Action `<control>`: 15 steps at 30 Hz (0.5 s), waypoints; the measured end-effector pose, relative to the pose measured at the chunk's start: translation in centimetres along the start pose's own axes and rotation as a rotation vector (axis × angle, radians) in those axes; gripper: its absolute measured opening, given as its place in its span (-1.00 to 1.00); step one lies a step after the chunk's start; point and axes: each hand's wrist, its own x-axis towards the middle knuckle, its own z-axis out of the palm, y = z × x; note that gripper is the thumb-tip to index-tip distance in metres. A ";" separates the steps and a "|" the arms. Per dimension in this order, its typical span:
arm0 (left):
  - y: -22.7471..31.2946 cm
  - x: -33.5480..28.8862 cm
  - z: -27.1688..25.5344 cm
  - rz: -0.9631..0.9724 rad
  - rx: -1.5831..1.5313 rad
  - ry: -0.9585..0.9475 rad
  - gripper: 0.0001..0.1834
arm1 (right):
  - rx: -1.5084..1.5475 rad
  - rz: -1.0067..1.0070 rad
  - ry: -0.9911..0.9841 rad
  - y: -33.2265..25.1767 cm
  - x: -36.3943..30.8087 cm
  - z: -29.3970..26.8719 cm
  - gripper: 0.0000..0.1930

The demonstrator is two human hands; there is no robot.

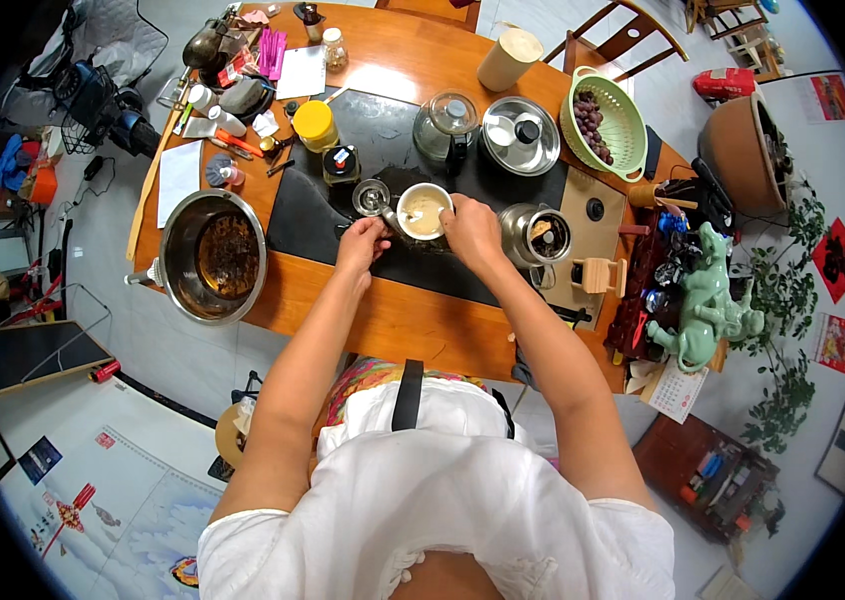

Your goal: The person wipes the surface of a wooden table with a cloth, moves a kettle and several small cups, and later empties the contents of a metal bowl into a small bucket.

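With our right hand (473,232) grasping the cup (425,212), let's keep it level inside the counter's near edge (413,325); left hand's (362,246) grip, we can't tell.

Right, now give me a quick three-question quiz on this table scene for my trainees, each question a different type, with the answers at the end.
1. Short answer: Which hand is gripping the white cup?
2. True or false: The grapes lie in the large steel bowl on the left side of the table.
3. Multiple choice: What colour is the animal figurine on the right side? A) red B) pale green C) black

Key
1. The right hand.
2. False: they lie in the green basket.
3. B.
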 end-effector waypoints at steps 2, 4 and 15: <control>-0.1 0.4 0.0 0.025 0.031 -0.009 -0.86 | -0.012 -0.009 -0.007 -0.5 0.0 -0.1 -0.71; -0.3 0.6 0.2 0.183 0.098 -0.004 -0.87 | -0.031 -0.027 0.015 -0.7 0.1 -0.1 -0.71; 1.9 -0.5 0.4 0.325 0.230 0.069 -0.84 | 0.421 0.264 -0.056 4.3 3.1 3.6 -0.75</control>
